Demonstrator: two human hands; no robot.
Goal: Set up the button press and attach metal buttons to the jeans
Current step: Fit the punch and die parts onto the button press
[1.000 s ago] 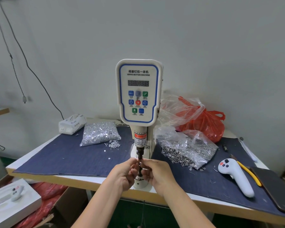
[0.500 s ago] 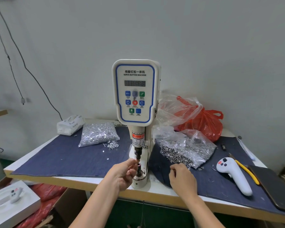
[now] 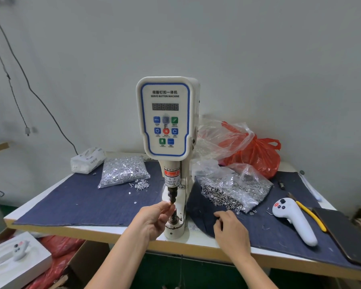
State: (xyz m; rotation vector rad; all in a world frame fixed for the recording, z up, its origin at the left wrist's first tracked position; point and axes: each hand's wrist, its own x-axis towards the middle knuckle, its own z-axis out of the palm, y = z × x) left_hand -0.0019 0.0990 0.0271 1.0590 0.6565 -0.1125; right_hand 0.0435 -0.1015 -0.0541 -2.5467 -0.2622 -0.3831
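Denim sat unpressed right of the button press; left hand pinched a small part at the punch, right hand gripped denim. Setup unfinished.

Left arm: bare forearm rose from the lower edge of the view, angled up and to the right.
Left hand: raised, palm turned to the right, wrist slightly bent back.
Left fingers: thumb and forefinger tips were pressed together in a pinch on something too small to make out; the remaining ones curled loosely below.
Right arm: bare forearm rose from the lower edge, angled up and to the left.
Right hand: lower than the left, back facing up, palm down.
Right fingers: bent at the knuckles, tips pointing down and left, apart from the left hand.
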